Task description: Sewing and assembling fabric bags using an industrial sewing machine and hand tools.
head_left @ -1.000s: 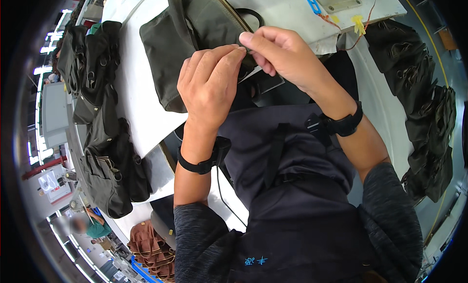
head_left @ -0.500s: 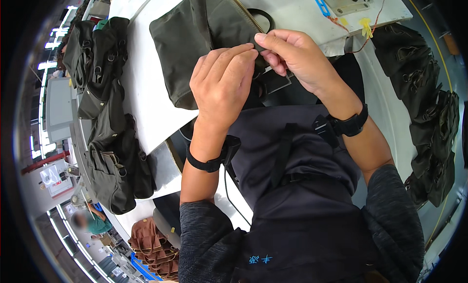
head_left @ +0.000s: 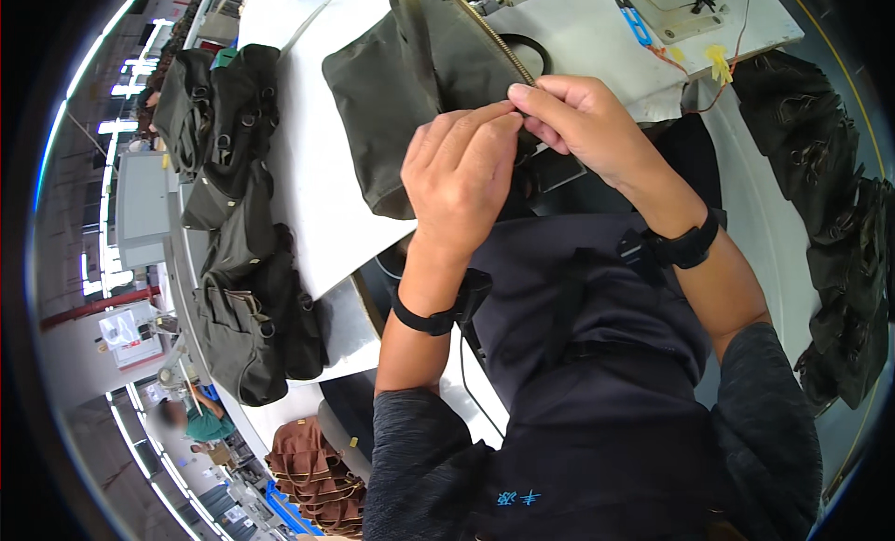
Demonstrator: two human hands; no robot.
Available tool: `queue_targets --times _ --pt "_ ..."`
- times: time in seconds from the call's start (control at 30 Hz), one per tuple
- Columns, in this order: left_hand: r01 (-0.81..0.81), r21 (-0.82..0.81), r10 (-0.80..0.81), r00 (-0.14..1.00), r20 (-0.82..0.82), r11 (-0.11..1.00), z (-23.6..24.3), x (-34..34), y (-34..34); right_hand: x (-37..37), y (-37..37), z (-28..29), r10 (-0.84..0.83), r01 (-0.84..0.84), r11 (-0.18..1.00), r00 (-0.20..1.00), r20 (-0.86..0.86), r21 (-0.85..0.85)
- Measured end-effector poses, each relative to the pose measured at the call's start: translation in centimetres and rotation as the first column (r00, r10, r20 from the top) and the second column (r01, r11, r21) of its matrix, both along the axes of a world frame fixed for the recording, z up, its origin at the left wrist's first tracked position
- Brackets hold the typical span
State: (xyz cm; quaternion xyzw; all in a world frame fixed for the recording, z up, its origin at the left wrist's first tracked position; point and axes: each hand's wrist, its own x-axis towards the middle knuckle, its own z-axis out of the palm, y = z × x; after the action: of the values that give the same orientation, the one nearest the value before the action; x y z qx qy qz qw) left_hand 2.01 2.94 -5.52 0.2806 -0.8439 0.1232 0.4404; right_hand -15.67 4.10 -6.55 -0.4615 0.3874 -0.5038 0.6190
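Note:
A dark olive fabric bag point(head_left: 378, 103) lies on the white table, with a brass zipper point(head_left: 497, 42) running along its right part toward my hands. At the bag's near right edge my left hand point(head_left: 463, 173) and my right hand point(head_left: 583, 121) meet fingertip to fingertip. The left fingers are bent and pressed together, their undersides turned away from view. My right thumb and forefinger are pinched by the zipper's near end, the other fingers curled. Whatever sits between the fingertips is too small or hidden to tell.
Several dark olive bags point(head_left: 247, 261) are piled at the left, and more dark fabric pieces point(head_left: 811, 168) hang at the right. Blue-handled snips point(head_left: 636, 23) lie near a metal machine plate point(head_left: 685, 19). Brown bags point(head_left: 312, 471) stand lower left. A person in green point(head_left: 207, 422) sits farther off.
The whole view has shifted, so the table and bags appear farther right and slightly lower. My hands stay together at the bag's edge, with only slight finger movement.

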Motion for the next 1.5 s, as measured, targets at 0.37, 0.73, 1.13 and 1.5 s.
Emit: queue_targets --times 0.37,0.73,1.13,1.5 --pt "-0.023 0.106 -0.007 0.96 0.28 0.994 5.5 -1.4 -2.5 1.2 0.3 -1.5 -0.104 0.106 0.994 0.987 0.121 -0.003" --pt "-0.293 0.136 0.236 0.916 0.325 0.946 4.5 0.5 -2.9 2.7 1.1 0.1 -0.138 0.093 0.988 0.897 0.419 0.127" --pt "-0.346 0.283 0.212 0.885 0.414 0.895 7.2 0.1 -3.0 2.3 1.1 1.0 -0.082 0.028 0.987 0.936 0.342 0.159" --pt "-0.407 0.304 0.248 0.859 0.447 0.861 7.5 -0.8 -3.1 1.6 0.9 0.4 -0.06 -0.012 0.987 0.896 0.44 0.159"
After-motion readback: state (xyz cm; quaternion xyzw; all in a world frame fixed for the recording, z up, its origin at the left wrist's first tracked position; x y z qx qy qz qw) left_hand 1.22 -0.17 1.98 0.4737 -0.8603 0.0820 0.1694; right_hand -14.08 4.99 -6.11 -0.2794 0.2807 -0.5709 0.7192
